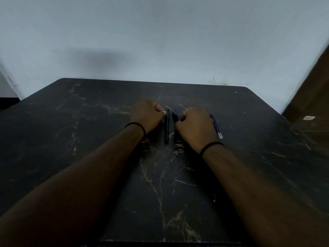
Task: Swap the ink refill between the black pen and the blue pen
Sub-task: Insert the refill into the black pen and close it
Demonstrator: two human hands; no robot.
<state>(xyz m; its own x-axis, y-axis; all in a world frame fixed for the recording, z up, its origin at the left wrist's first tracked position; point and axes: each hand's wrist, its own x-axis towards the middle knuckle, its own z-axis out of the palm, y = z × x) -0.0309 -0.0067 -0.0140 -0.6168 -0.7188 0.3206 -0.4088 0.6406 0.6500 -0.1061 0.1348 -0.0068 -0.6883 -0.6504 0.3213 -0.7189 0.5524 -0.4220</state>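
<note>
I have both hands out on the dark marbled surface (89,139), fists side by side with a narrow gap between them. In that gap lies the black pen (167,129), its long axis running near to far, almost straight away from me. My left hand (147,115) is curled with its fingertips pressed against the far end of that pen; whether the grip really closes around the barrel or only rests on it, I cannot tell. My right hand (195,126) is clenched on a short dark piece (175,116) that sticks out toward the far left. It has a bluish tint, and I take it for part of a pen, but it is too blurred to say which part.

The blue piece (216,125), slim with a clear near tip, lies just beside my right hand on its right, angled from far left to near right. It may be a refill or a thin pen.

I judge that the next move turns on this: the black pen is nearest my left hand, and the blue piece is nearest my right.
</note>
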